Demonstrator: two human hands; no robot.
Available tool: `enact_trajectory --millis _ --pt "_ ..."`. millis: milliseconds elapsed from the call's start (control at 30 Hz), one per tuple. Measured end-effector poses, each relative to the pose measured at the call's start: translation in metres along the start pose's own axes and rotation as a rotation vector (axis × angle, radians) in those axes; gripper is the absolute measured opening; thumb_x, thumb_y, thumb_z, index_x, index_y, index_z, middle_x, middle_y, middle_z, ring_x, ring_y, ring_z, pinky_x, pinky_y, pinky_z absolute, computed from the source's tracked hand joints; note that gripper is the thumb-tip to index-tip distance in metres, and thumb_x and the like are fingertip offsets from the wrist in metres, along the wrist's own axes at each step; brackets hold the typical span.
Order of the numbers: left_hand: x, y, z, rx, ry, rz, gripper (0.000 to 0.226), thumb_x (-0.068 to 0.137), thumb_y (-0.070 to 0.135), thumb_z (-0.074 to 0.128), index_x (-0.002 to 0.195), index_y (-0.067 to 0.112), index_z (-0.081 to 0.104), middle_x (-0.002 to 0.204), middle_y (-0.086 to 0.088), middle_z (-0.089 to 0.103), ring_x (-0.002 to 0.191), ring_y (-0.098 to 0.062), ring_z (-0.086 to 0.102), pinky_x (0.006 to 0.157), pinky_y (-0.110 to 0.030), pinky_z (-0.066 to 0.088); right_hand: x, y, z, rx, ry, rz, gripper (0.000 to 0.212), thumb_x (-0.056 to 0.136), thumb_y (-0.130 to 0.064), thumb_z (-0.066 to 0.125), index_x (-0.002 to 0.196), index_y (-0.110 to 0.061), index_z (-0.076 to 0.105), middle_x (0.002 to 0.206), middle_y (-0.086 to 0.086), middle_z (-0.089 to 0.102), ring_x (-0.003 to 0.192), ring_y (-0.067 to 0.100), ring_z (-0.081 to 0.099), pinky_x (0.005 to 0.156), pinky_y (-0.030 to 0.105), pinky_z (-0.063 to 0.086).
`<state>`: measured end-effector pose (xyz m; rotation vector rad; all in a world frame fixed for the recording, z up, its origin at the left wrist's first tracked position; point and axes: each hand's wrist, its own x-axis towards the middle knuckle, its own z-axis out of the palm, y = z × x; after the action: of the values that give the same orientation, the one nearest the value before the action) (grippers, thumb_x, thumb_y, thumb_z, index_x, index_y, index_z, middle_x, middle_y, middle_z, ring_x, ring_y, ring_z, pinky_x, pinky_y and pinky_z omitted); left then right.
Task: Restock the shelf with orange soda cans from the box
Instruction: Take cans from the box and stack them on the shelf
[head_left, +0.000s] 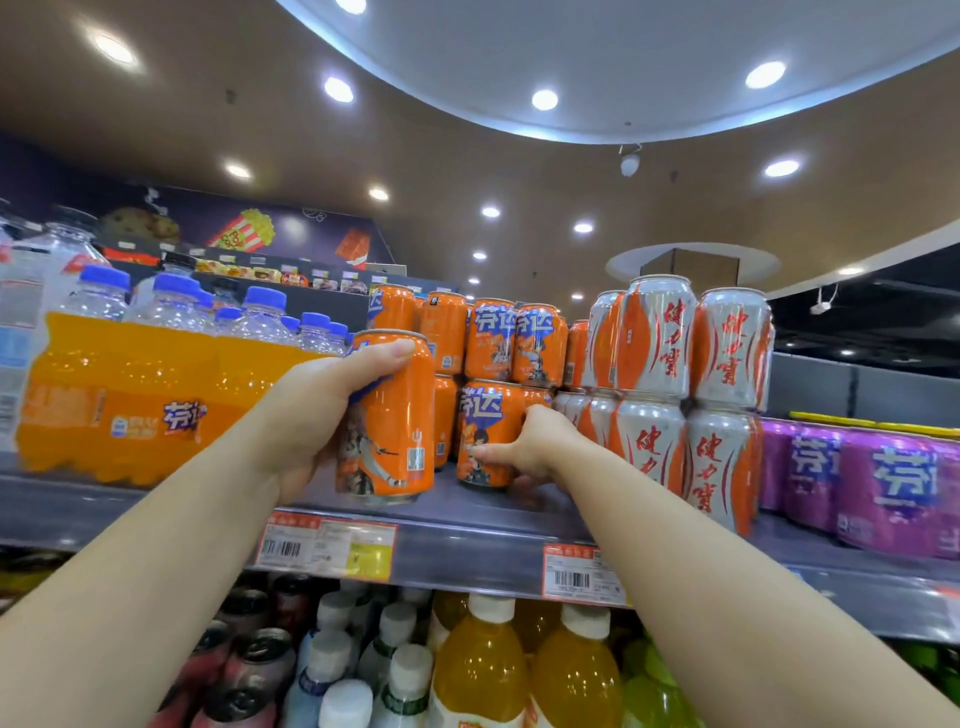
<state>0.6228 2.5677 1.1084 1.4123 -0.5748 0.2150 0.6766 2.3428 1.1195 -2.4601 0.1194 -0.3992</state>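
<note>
My left hand (317, 410) grips an orange soda can (397, 436) upright, its base just above the front of the grey shelf (467, 551). My right hand (540, 441) holds a second orange soda can (480, 431) standing on the shelf, thumb across its front and fingers behind it. Behind both stand stacked orange soda cans (514, 338), two layers high. The box is out of view.
A shrink-wrapped pack of orange soda bottles (135, 395) fills the shelf to the left. Silver-and-orange cans (691, 374) are stacked to the right, with purple cans (883, 478) beyond. Price tags (327, 548) line the shelf edge. Bottles and cans (483, 670) fill the shelf below.
</note>
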Motion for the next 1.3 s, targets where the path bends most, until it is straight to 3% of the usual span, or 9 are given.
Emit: enact_trajectory --millis 233,400,533,633,733,800,867,1033,1300 --pt "0.019 -0.003 -0.001 0.048 0.018 -0.004 0.066 0.057 0.061 0.077 0.109 0.022 0.063 0.092 0.001 0.078 0.082 -0.021 0.076 0.062 -0.035 0.060 0.006 -0.002 0.004 -0.147 0.050 -0.028 0.069 0.077 -0.050 0.077 0.124 -0.010 0.045 0.126 0.008 0.056 0.113 0.025 0.057 0.096 0.037 0.052" --pt "0.028 -0.011 0.003 0.107 0.041 -0.003 0.060 0.059 0.059 0.078 0.104 0.021 0.067 0.089 0.002 0.078 0.079 -0.019 0.076 0.072 -0.039 0.060 0.004 0.001 0.002 -0.058 0.098 -0.044 0.074 0.077 -0.047 0.079 0.132 -0.012 0.045 0.132 0.006 0.057 0.115 0.023 0.057 0.080 0.029 0.045" --pt "0.032 -0.018 0.006 0.160 0.038 -0.013 0.062 0.057 0.058 0.080 0.105 0.020 0.069 0.092 0.002 0.078 0.084 -0.019 0.075 0.080 -0.041 0.059 -0.023 0.002 -0.011 0.145 0.206 -0.208 0.074 0.081 -0.053 0.073 0.140 -0.019 0.043 0.123 -0.003 0.061 0.097 0.010 0.058 0.067 0.019 0.047" --pt "0.033 -0.018 0.014 0.181 0.024 -0.009 0.065 0.055 0.059 0.080 0.104 0.018 0.070 0.090 0.002 0.078 0.082 -0.018 0.076 0.078 -0.039 0.060 -0.050 0.000 -0.016 0.341 -0.019 -0.373 0.089 0.065 -0.066 0.076 0.141 -0.034 0.041 0.113 -0.015 0.064 0.101 0.005 0.064 0.081 0.029 0.057" --pt "0.035 -0.017 0.032 0.193 0.001 0.001 0.071 0.044 0.064 0.079 0.098 0.018 0.072 0.087 0.001 0.078 0.078 -0.016 0.076 0.073 -0.036 0.061 -0.059 -0.004 -0.005 0.266 -0.116 -0.402 0.100 0.056 -0.061 0.083 0.141 -0.039 0.035 0.113 -0.018 0.060 0.102 0.004 0.063 0.079 0.022 0.053" --pt "0.037 -0.019 0.042 0.242 -0.046 -0.016 0.067 0.042 0.063 0.078 0.093 0.019 0.071 0.082 0.003 0.078 0.072 -0.013 0.075 0.067 -0.033 0.061 -0.056 -0.002 0.002 0.240 -0.044 -0.394 0.089 0.060 -0.054 0.086 0.134 -0.033 0.042 0.111 -0.018 0.061 0.100 0.002 0.062 0.074 0.019 0.054" --pt "0.038 -0.021 0.042 0.320 -0.111 -0.044 0.068 0.040 0.065 0.079 0.091 0.020 0.070 0.078 0.006 0.076 0.070 -0.009 0.072 0.067 -0.033 0.061 -0.052 0.005 0.004 0.292 -0.015 -0.329 0.073 0.065 -0.046 0.088 0.126 -0.029 0.052 0.110 -0.012 0.067 0.098 0.007 0.067 0.077 0.027 0.059" --pt "0.036 -0.019 0.013 0.574 -0.085 0.004 0.098 0.046 0.061 0.086 0.131 0.025 0.054 0.122 0.005 0.061 0.106 -0.011 0.060 0.087 -0.033 0.053 -0.046 0.021 -0.011 0.221 0.032 -0.219 0.057 0.070 -0.042 0.086 0.116 -0.029 0.056 0.111 -0.009 0.069 0.098 0.010 0.067 0.087 0.035 0.058" --pt "0.029 -0.024 0.002 0.623 -0.105 0.068 0.091 0.056 0.042 0.089 0.136 0.030 0.047 0.110 0.010 0.060 0.100 -0.009 0.061 0.071 -0.021 0.049 -0.063 0.024 -0.012 0.122 0.368 -0.294 0.083 0.076 -0.040 0.082 0.143 -0.028 0.035 0.128 -0.001 0.059 0.109 0.014 0.060 0.085 0.028 0.051"
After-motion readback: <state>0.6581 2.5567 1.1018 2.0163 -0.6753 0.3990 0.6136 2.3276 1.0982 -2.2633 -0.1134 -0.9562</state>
